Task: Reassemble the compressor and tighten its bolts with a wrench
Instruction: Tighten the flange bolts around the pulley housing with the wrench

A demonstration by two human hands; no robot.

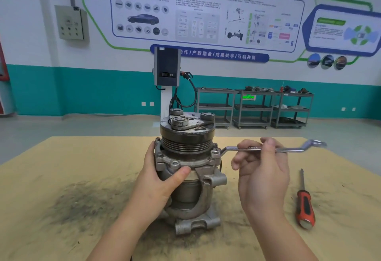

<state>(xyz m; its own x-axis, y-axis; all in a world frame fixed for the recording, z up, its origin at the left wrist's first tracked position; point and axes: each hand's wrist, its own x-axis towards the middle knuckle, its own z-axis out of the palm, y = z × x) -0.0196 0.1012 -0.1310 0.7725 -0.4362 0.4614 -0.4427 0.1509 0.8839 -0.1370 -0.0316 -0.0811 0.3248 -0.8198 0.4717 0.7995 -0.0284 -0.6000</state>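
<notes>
- Our left grip (162, 176) wraps the compressor (186, 170) upright on the table (61, 178).
- Our right grip (261, 170) pinches the wrench (274, 149), seated on a bolt (215, 153).
- A screwdriver (304, 205) lies right.

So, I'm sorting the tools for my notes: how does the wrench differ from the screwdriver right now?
The wrench is bare silver metal with offset ring ends; the screwdriver has a red and black handle and a slim shaft. The wrench is in use, held by the right hand with one ring on a bolt of the compressor; the screwdriver lies untouched on the table. The wrench runs roughly level across the view, the screwdriver points away. Both are long hand tools.
</notes>
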